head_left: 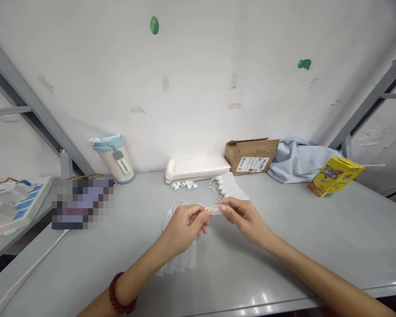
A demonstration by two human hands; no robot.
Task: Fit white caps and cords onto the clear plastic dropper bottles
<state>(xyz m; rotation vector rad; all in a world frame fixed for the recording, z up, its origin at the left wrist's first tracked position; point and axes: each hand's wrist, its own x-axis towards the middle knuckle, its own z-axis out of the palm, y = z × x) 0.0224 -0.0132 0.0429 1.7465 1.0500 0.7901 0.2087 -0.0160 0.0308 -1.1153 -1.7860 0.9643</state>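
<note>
Between both hands, a small translucent white strip (215, 209) is stretched out above the grey table. My left hand (185, 222) pinches its left end between thumb and fingers. The right end is pinched by my right hand (242, 215). Under and behind my left hand lies a row of pale translucent tag-like pieces (181, 259) with thin strings, partly covered by the hand and forearm. A second group of white stringed pieces (232, 187) rests just beyond my right hand. Several small white knotted bits (185, 185) sit farther back.
At the back stand a stack of white flat trays (201, 166), a cardboard box (252, 157) and a pale blue cloth (298, 160). A yellow box (336, 177) is to the right. A tumbler (114, 159), a blurred-out device (82, 204) with its cable and a power strip (23, 207) are left.
</note>
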